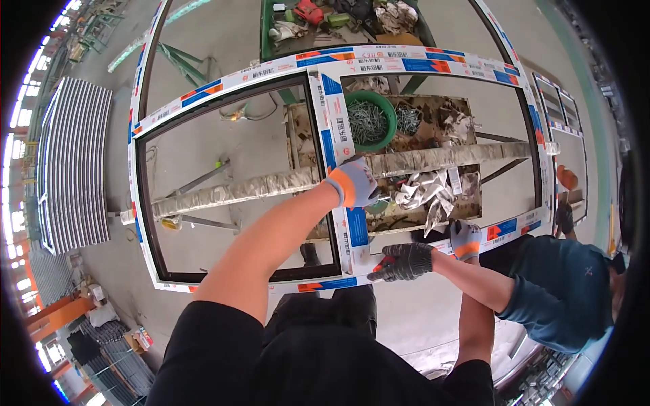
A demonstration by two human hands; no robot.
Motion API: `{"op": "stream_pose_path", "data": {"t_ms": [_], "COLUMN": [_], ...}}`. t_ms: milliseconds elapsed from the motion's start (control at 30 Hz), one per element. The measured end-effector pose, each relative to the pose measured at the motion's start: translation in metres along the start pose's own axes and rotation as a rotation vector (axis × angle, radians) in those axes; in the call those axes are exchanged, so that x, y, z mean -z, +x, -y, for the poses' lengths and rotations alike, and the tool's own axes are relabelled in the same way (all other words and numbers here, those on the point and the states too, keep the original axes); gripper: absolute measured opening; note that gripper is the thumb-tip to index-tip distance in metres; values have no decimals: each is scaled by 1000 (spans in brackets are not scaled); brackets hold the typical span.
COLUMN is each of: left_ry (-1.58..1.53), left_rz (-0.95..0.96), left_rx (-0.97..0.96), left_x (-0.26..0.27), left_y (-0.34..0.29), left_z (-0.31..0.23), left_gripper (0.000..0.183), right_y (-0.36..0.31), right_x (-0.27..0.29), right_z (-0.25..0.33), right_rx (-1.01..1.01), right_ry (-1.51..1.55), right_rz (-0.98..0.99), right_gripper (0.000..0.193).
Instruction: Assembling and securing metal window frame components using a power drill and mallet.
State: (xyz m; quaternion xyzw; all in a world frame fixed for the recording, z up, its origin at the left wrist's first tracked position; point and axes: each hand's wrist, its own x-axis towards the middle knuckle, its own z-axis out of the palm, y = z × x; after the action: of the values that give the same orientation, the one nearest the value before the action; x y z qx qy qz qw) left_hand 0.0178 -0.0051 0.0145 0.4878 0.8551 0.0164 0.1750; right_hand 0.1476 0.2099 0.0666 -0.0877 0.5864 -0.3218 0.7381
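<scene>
1. Two gloved hands belong to the person, whose forearms rise from black sleeves [210, 352]. The right hand [466, 239], in grey and orange, lies at the lower rail [502, 229] of a large window-like frame [244, 80]; its fingers are partly hidden, so I cannot tell whether they clamp the rail.
2. Just left of it, a co-worker [558, 291] in a dark teal top reaches in from the right. The co-worker's dark-gloved hand [409, 261] holds a red item [386, 262], mostly covered, over the same rail.
3. Farther up, the left hand [353, 183] sits on the frame's middle bar [334, 122], fingers bent inward; whether they close around the bar or something small, I cannot tell.
4. The frame spreads across the middle of the view, its white faces bearing blue and orange tape, its openings edged in black. A wrapped, padded beam [420, 161] runs crosswise beneath it.
5. Below the right opening, a stained brown tray [434, 111] carries crumpled pale cloth or paper [423, 191], a green bowl [390, 137] full of screws [365, 122], and a loose pile of dark screws [408, 120] beside the bowl.
6. Beyond the frame's upper part stands a green-sided bin [423, 28] of mixed items, one bright red.
7. Well apart on the left, grey ribbed metal lengths [74, 162] lie stacked.
</scene>
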Motion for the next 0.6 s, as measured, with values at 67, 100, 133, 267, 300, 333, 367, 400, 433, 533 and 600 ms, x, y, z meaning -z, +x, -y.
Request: {"op": "stream_pose_path", "data": {"t_ms": [67, 100, 133, 267, 300, 333, 367, 400, 433, 533, 600], "left_ry": [-79, -85, -92, -47, -52, -51, -24, -21, -32, -51, -63], "left_rz": [-20, 5, 31, -31, 35, 99, 102, 106, 63, 42, 59], "left_rx": [-9, 2, 13, 15, 22, 31, 35, 39, 12, -9, -10], "left_x": [-22, -13, -8, -21, -20, -16, -14, -17, -20, -14, -12], "left_y": [7, 4, 3, -2, -1, 0, 0, 2, 3, 6, 7], "left_z": [2, 1, -1, 5, 6, 6, 2, 4, 4, 4, 2], "left_gripper": [44, 44, 44, 44, 43, 43, 41, 41, 44, 47, 46], "right_y": [44, 53, 58, 65, 60, 56, 53, 53, 54, 65, 77], "right_x": [3, 5, 5, 3, -2, -4, -6, -3, 0, -2, -8], "right_z": [-50, -54, -61, -37, -24, -14, -12, -13, -14, -28, -44], "right_rx": [-102, -45, -54, 120, 299, 457, 593, 599, 556, 408, 284], "right_ry": [1457, 1593, 1595, 1003, 411, -192, -798, -800, -597, 22, 439], "right_rz": [348, 502, 507, 413, 204, -14, -239, -238, -189, -29, 82], "right_gripper": [53, 48, 48, 41, 38, 37, 39, 39, 38, 39, 39]}}
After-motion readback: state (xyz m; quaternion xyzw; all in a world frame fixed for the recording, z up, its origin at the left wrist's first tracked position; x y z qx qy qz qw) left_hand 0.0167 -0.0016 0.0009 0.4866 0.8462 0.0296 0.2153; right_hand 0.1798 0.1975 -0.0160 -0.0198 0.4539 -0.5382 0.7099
